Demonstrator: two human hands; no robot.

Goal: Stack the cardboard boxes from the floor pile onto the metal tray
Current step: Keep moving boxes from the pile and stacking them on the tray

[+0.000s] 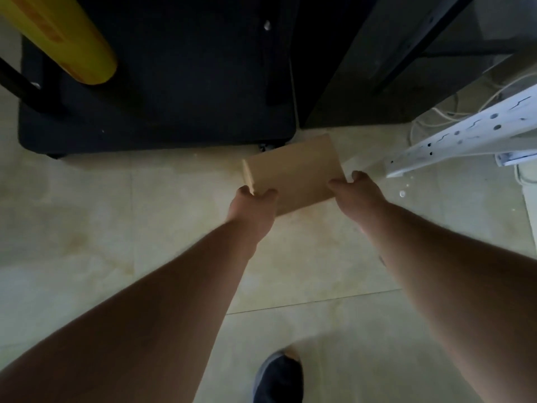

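Two bare arms reach out from the bottom of the frame. The left hand point(253, 205) and the right hand point(355, 193) each grip a near corner of a flat cardboard box point(293, 170), fingers closed on it. The box is in the middle of the frame, above the pale floor point(116, 216). A dark metal tray point(162, 106) fills the upper left. A yellow roll point(66, 39) is in the top left corner.

Storeroom or workshop: tiled floor point(116, 228), perforated white rail point(465, 135) (cables beside).

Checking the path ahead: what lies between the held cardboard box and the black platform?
Nothing but bare tiled floor between cardboard box and black platform, seen from the head view.
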